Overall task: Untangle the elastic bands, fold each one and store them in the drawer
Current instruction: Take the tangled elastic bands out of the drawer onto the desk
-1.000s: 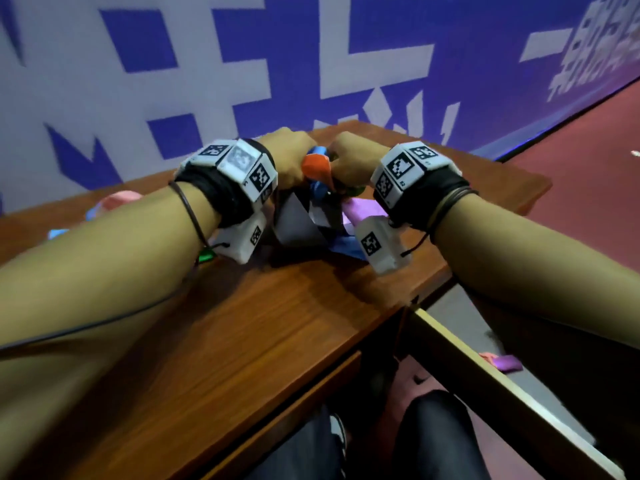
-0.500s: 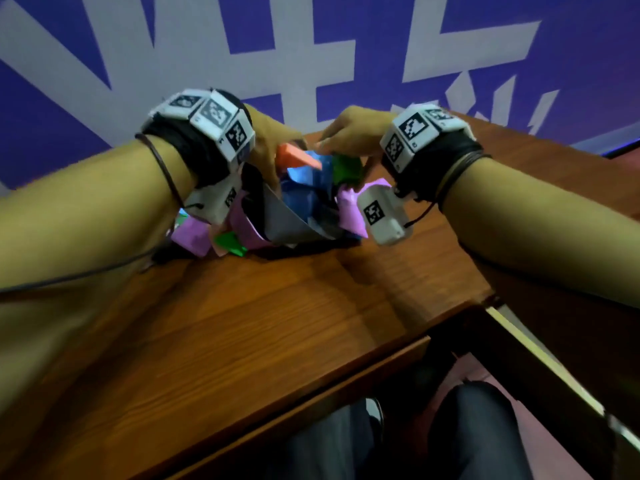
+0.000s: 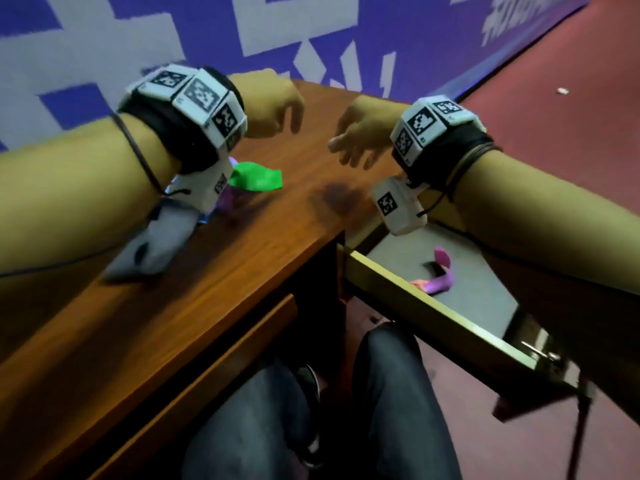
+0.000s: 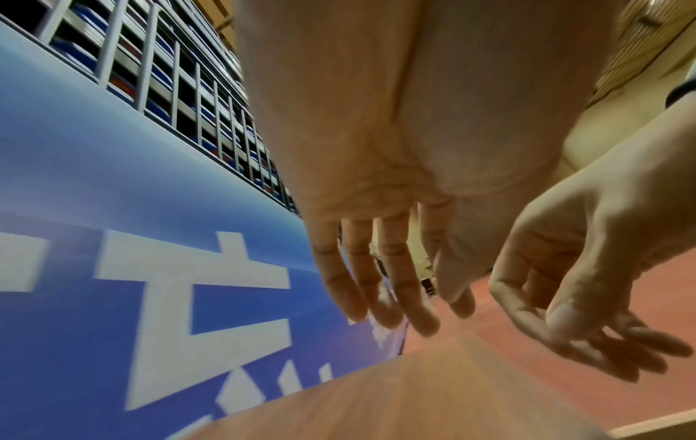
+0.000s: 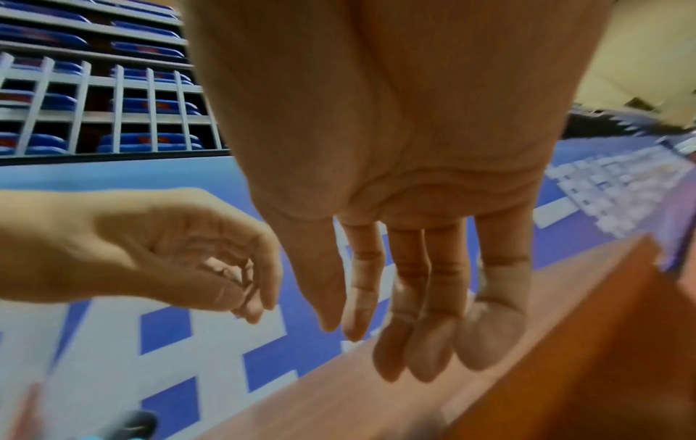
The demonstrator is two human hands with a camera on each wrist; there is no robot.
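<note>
Elastic bands: a green band (image 3: 256, 179) and a grey band (image 3: 157, 242) are seen lying on the bench (image 3: 214, 306) under the left forearm; a purple band (image 3: 440, 277) lies in the open drawer (image 3: 415, 296). Both hands are raised above the bench, apart, nothing held. Left hand (image 3: 273, 109) fingers hang loosely curled; right hand (image 3: 360, 140) fingers are extended, relaxed, pointing down.

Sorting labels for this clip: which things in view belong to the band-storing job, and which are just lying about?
Belongs to the job:
- green band, grey band on the desk
- purple band in the open drawer
- left hand, right hand, both empty

Just lying about:
- white scrap on the red floor
</note>
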